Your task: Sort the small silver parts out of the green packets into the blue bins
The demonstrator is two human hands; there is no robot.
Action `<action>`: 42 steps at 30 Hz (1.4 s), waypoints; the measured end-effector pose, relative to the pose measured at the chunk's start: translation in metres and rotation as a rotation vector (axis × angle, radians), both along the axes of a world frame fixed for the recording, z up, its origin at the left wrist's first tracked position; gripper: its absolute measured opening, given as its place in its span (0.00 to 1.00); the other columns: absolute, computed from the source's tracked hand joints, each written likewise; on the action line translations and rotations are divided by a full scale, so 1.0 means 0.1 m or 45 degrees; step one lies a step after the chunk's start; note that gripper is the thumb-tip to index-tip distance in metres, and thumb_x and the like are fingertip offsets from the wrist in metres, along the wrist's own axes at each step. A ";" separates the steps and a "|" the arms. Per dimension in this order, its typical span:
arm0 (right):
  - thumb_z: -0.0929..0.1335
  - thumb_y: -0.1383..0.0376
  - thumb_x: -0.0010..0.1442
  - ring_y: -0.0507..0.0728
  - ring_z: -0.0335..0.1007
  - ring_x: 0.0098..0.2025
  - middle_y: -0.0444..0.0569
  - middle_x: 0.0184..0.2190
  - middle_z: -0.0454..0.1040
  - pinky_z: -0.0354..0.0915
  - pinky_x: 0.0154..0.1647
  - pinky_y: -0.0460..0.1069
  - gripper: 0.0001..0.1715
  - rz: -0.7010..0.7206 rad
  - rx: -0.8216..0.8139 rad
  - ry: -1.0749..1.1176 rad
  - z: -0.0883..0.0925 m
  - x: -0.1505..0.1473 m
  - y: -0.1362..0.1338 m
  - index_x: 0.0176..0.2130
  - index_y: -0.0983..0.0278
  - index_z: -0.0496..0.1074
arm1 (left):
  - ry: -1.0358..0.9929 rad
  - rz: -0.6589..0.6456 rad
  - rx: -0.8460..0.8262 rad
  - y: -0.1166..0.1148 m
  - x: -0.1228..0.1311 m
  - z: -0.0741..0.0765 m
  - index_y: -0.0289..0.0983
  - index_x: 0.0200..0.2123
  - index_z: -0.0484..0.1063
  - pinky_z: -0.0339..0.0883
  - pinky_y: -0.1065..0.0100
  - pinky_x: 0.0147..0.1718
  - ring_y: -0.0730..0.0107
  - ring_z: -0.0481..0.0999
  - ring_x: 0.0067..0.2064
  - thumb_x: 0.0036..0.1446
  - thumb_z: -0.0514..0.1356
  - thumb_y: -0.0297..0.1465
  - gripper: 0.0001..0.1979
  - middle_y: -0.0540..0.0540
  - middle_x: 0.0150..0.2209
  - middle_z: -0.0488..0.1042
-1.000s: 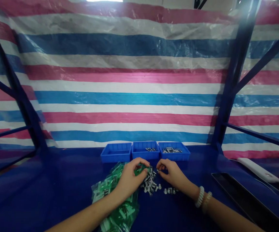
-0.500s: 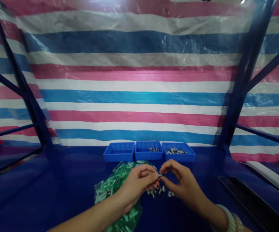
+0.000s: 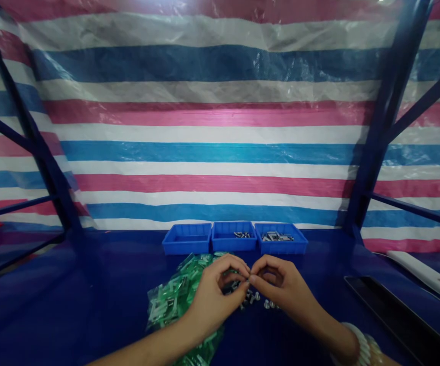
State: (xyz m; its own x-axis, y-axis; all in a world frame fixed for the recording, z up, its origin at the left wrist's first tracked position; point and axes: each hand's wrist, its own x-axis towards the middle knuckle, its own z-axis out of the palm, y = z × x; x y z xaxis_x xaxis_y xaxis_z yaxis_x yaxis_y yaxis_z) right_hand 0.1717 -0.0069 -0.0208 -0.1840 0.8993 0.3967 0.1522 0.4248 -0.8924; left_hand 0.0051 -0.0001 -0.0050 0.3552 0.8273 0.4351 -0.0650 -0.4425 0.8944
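My left hand point(image 3: 220, 287) and my right hand point(image 3: 281, 282) meet at their fingertips above the table. Thumb and forefinger of each are pinched around a small metal part, which the fingers now almost wholly cover, so its kind is unclear. Beneath and behind the hands lie several loose silver screws point(image 3: 257, 296), with more screws point(image 3: 267, 304) partly hidden by my right hand. Under my left wrist is a heap of clear and green plastic packets point(image 3: 178, 295); my forearm covers part of it.
Along the back stand three blue bins: the left bin point(image 3: 187, 248), the middle bin point(image 3: 234, 245) with small metal pieces, and the right bin point(image 3: 284, 247) with longer metal parts. A black flat device point(image 3: 387, 310) and a white device point(image 3: 426, 273) lie at the right. Blue frame posts flank the table.
My fingertips have come closer together around the small metal part, which showed between them before and is now nearly hidden. The bins and packets have stayed in place.
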 end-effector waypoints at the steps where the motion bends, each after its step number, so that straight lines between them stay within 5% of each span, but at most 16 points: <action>1: 0.69 0.66 0.54 0.52 0.67 0.28 0.45 0.27 0.72 0.65 0.29 0.47 0.03 -0.041 0.072 -0.022 0.02 0.00 -0.01 0.31 0.64 0.72 | -0.015 -0.004 -0.076 0.00 0.00 -0.01 0.36 0.29 0.71 0.68 0.68 0.36 0.68 0.73 0.37 0.50 0.64 0.26 0.03 0.46 0.34 0.72; 6: 0.69 0.73 0.52 0.54 0.69 0.30 0.45 0.27 0.72 0.65 0.32 0.48 0.05 -0.136 0.442 -0.189 0.08 0.00 -0.07 0.30 0.64 0.72 | -0.146 -0.082 -0.520 -0.01 0.02 -0.05 0.35 0.32 0.72 0.66 0.72 0.34 0.74 0.71 0.31 0.51 0.67 0.31 0.08 0.50 0.28 0.72; 12: 0.71 0.71 0.54 0.55 0.70 0.35 0.47 0.31 0.73 0.65 0.37 0.50 0.04 -0.168 0.489 -0.183 0.07 0.05 -0.04 0.33 0.62 0.75 | -0.488 -0.210 -0.861 -0.07 0.05 -0.07 0.33 0.33 0.75 0.68 0.65 0.44 0.70 0.74 0.37 0.49 0.67 0.28 0.07 0.47 0.32 0.74; 20: 0.71 0.66 0.54 0.55 0.71 0.33 0.46 0.30 0.76 0.67 0.36 0.49 0.02 -0.081 0.116 0.005 -0.01 0.05 0.05 0.31 0.63 0.74 | -0.151 0.027 -0.378 -0.10 0.03 0.01 0.36 0.34 0.74 0.65 0.72 0.37 0.70 0.74 0.38 0.48 0.67 0.29 0.08 0.47 0.34 0.76; 25: 0.70 0.69 0.53 0.55 0.71 0.32 0.46 0.29 0.75 0.67 0.35 0.49 0.02 -0.123 0.200 -0.135 -0.06 0.03 0.05 0.31 0.63 0.73 | 0.061 0.148 -0.252 -0.04 0.05 -0.02 0.36 0.29 0.70 0.66 0.70 0.31 0.69 0.74 0.32 0.48 0.66 0.32 0.08 0.49 0.28 0.74; 30: 0.68 0.68 0.55 0.56 0.72 0.35 0.49 0.33 0.76 0.69 0.39 0.52 0.08 -0.220 0.311 -0.107 -0.01 0.15 0.15 0.38 0.63 0.73 | 0.256 0.228 0.058 0.48 0.16 0.11 0.36 0.29 0.71 0.68 0.66 0.36 0.66 0.76 0.34 0.50 0.63 0.30 0.04 0.46 0.29 0.76; 36: 0.66 0.69 0.55 0.55 0.72 0.33 0.48 0.31 0.76 0.68 0.35 0.51 0.07 -0.307 0.333 -0.257 -0.02 0.30 0.30 0.36 0.64 0.73 | 0.399 0.280 0.172 1.20 0.34 0.15 0.36 0.27 0.76 0.68 0.64 0.38 0.62 0.75 0.35 0.40 0.65 0.23 0.06 0.46 0.28 0.78; 42: 0.71 0.69 0.50 0.56 0.71 0.33 0.46 0.28 0.77 0.65 0.36 0.50 0.03 -0.083 0.307 -0.760 -0.13 0.22 0.19 0.30 0.63 0.76 | 0.429 0.305 0.264 0.82 0.14 0.01 0.39 0.33 0.79 0.66 0.62 0.44 0.58 0.76 0.43 0.50 0.60 0.25 0.08 0.45 0.38 0.80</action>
State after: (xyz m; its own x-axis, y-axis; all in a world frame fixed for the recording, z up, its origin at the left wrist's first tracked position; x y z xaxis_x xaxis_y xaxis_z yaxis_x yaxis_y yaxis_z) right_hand 0.1939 0.0117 -0.0336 -0.3836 0.8145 0.4353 0.6251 0.5760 -0.5268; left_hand 0.0189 0.0816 -0.0037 0.3146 0.8110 0.4933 0.3405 -0.5815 0.7389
